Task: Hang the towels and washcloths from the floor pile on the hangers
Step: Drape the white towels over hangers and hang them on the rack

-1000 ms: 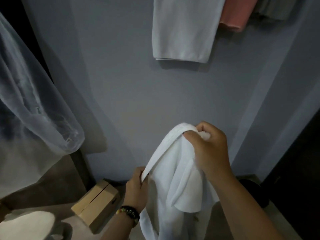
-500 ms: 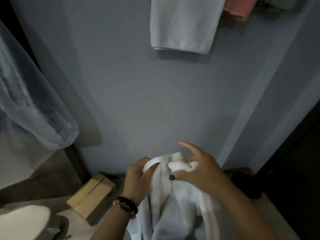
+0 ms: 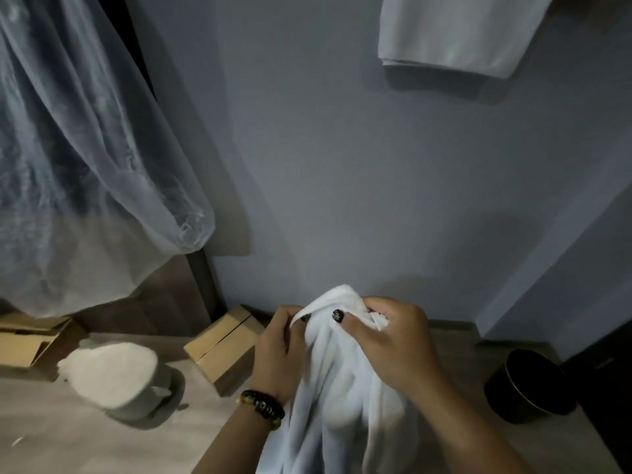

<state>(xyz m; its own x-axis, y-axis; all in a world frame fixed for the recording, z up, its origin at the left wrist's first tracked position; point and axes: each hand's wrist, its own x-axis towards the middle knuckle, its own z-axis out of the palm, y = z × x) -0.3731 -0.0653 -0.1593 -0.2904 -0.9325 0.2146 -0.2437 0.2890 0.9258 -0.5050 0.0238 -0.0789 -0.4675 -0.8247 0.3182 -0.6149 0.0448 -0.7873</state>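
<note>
Nearest the camera, hands: left hand (image 3: 273, 350) and right hand (image 3: 393, 340) both pinch the top edge of the white terry towel (image 3: 342, 388), fingers curled into bunched cloth.
Change: towel is lower than a second ago; hands now close together, edge gathered between them.
Meaning: likely finding the hem before lifting.
Floor: folded grey-white towel pile (image 3: 113, 374), brown cardboard box (image 3: 222, 347).
Wall: pale grey towel (image 3: 455, 32) already hung.
</note>
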